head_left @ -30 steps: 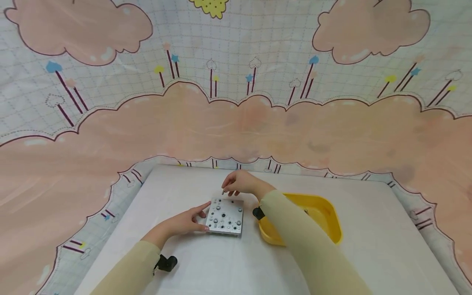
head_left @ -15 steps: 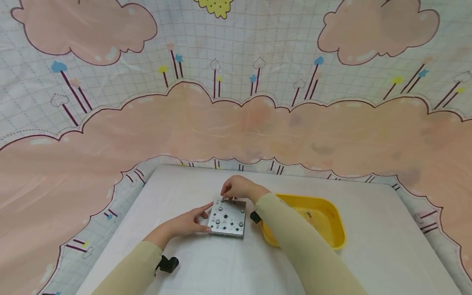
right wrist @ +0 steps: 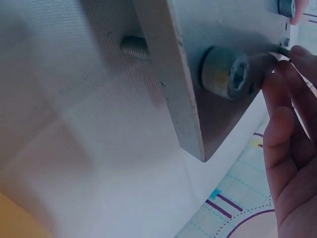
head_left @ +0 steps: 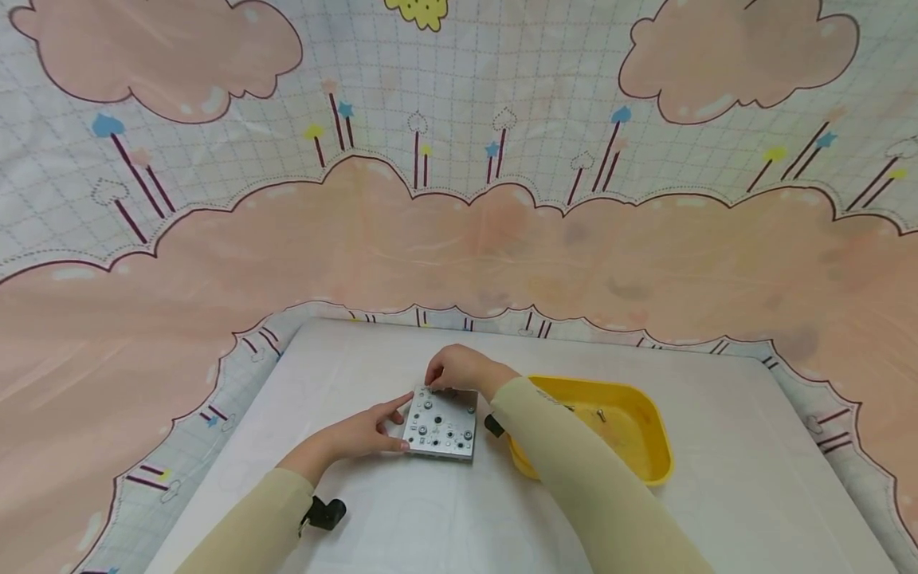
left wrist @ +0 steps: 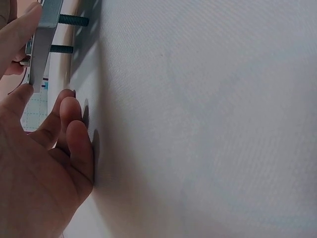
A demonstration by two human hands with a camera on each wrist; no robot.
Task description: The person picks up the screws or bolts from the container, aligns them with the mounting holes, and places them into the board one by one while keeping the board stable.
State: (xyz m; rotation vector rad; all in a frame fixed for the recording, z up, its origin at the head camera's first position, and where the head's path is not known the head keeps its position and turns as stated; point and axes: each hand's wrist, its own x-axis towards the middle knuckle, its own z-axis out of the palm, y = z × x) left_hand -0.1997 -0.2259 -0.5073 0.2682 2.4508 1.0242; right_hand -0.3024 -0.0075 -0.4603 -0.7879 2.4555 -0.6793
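Note:
A square silver metal plate point(head_left: 440, 428) with several holes and bolts lies on the table. My left hand point(head_left: 358, 434) holds its left side, the thumb at the near corner and the index finger at the far one. The left wrist view shows the hand's other fingers curled beside the plate and threaded bolt ends point(left wrist: 74, 20) sticking out below. Over the plate's far left corner, my right hand point(head_left: 459, 369) pinches a small screw point(right wrist: 283, 51), its tip right at the plate's face. A large socket-head bolt point(right wrist: 223, 74) stands near one corner in the right wrist view.
A yellow tray point(head_left: 661, 434) stands right of the plate, with loose screws point(head_left: 602, 415) in it. My right forearm point(head_left: 581, 454) crosses over its left side. Behind the white table point(head_left: 717, 414) hangs a patterned cloth point(head_left: 459, 247).
My right hand has come down and slightly nearer, bringing the small screw from behind the plate onto its far left corner. My left hand keeps its hold on the plate.

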